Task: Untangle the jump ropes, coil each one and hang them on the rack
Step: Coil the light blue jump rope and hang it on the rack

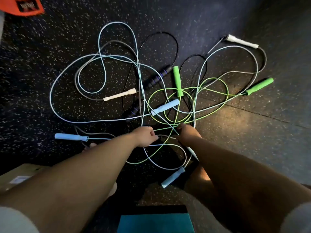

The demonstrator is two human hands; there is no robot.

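Observation:
Several jump ropes lie tangled on the dark speckled floor. Light blue cords loop wide (pixel 117 27), with blue handles at the left (pixel 71 137), the middle (pixel 165 107) and near my legs (pixel 173 177). A green rope coils at the centre, its green handles upright (pixel 177 81) and at the right (pixel 260 86). A black rope with ribbed black handles (pixel 158 77) and a grey rope with white handles (pixel 120 96) (pixel 241 41) run through the knot. My left hand (pixel 144 136) and my right hand (pixel 188 134) are both closed on cords at the near edge of the tangle.
An orange object (pixel 21 5) sits at the far left corner. A cardboard box (pixel 15 175) is by my left arm. A teal mat or pad (pixel 154 222) lies at my feet. Floor tiles to the right carry a warm patch of light.

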